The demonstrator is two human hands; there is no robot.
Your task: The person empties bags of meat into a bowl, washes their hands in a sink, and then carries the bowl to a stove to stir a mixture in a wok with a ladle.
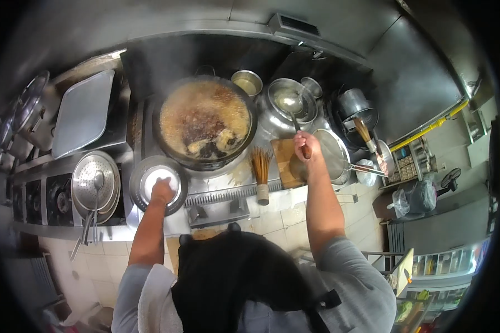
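My left hand (162,190) reaches into a metal bowl (140,176) at the counter's front edge. Its fingers look bunched against the white contents (151,178), and their tips are hidden. On the right, my right hand (306,146) is wrapped round the handle of a ladle (294,121). The ladle's head lies over a metal basin (272,94) on a larger silver pot (269,123). Between my hands and farther back, a large wok (249,139) holds bubbling brown liquid with dark, frothy pieces near its front.
A bamboo brush (261,172) stands near the front edge beside a wooden board (286,161). A wide strainer (339,145) lies beyond my right hand. At left are a perforated skimmer (89,180) and a flat tray (83,111). A small pot (246,82) sits behind the wok.
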